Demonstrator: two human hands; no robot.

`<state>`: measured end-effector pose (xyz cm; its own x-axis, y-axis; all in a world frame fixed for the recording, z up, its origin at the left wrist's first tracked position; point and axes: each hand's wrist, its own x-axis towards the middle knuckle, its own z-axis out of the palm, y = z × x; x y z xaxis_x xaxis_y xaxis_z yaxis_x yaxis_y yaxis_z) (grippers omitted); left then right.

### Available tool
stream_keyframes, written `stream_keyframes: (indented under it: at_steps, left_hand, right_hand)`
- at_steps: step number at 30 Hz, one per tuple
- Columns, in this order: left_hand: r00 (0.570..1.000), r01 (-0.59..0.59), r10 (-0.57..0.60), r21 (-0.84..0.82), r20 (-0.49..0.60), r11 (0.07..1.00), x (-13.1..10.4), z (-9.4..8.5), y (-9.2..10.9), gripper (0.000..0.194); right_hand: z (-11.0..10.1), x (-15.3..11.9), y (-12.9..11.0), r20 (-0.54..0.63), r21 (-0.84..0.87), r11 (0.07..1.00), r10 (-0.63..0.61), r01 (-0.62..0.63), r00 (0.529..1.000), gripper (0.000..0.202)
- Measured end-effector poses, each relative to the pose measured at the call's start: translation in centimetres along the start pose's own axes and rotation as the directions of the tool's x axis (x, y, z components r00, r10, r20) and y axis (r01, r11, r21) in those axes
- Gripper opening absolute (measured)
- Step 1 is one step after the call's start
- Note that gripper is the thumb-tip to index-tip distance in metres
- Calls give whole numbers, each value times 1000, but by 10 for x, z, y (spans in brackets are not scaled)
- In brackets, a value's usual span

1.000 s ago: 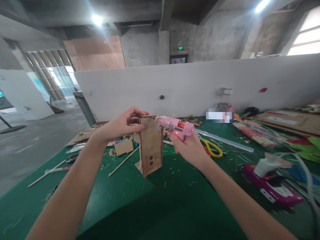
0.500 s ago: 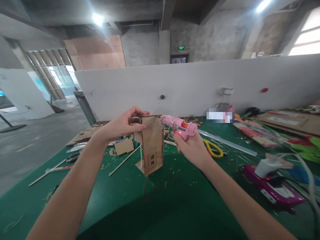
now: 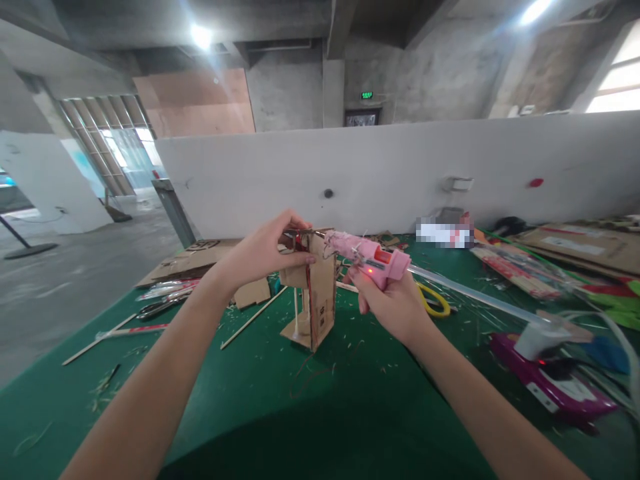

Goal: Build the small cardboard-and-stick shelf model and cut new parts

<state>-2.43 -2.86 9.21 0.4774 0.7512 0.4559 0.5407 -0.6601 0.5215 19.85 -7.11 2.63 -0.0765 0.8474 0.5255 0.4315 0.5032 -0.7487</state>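
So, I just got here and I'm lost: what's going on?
A person's left hand grips the top of an upright cardboard structure; the right hand holds a pink glue gun. Its front end is by the structure's top edge; contact can't be made out. A clear stick juts from the gun's back. A purple power strip sits nearby on the green table.
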Motion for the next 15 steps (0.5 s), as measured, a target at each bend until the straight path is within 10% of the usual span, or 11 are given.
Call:
stream_keyframes:
  at_steps: [15]
  left_hand:
    - [1000,2,-2,1,-11,1000,0,0,-3,41]
  right_hand:
    - [-1,1,3,10,-45,998,-47,47,999,33]
